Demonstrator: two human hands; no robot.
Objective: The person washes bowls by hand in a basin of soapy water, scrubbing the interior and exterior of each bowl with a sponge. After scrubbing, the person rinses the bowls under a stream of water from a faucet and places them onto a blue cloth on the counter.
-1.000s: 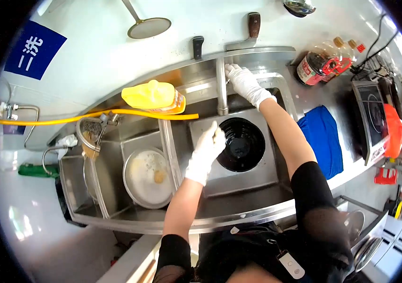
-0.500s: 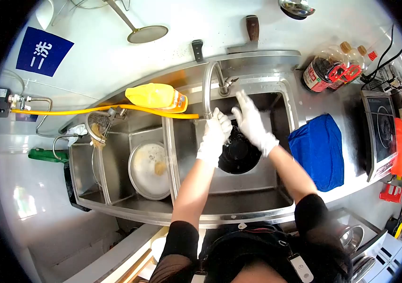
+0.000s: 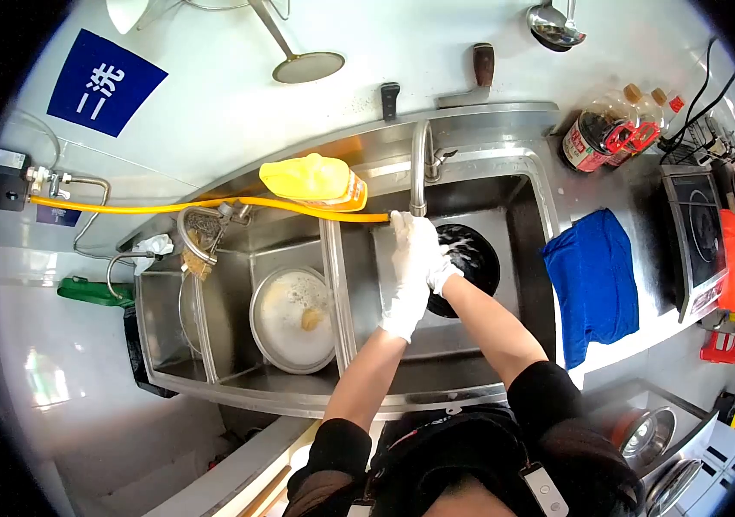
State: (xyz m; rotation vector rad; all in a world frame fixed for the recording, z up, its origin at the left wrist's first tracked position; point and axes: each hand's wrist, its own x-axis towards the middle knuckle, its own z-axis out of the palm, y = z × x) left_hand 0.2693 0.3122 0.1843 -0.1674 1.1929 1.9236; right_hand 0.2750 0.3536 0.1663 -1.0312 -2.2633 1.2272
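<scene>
Both hands wear white gloves and meet just below the curved faucet [image 3: 419, 164], over the large sink basin [image 3: 454, 338]. My left hand [image 3: 404, 274] is upright beneath the spout, its fingers partly covered. Across it lies my right hand [image 3: 426, 246], closed around the left hand's glove. Behind and right of them a round black pan or bowl [image 3: 479, 280] rests in the basin with water and light streaks in it. The right hand hides part of its rim. Beside the left hand ends a yellow hose [image 3: 367, 217].
In the left basin sits a round metal pot [image 3: 257, 332] of cloudy water. A yellow bottle [image 3: 311, 178] lies behind the divider. A blue cloth [image 3: 593, 284] covers the right counter edge; sauce bottles [image 3: 587, 142] and a cooker [image 3: 697, 233] stand beyond. A cleaver [image 3: 481, 73] is on the wall.
My right hand, spread and raised beside the left before, has come over onto it. The left hand remains under the spout. The whole view has shifted slightly.
</scene>
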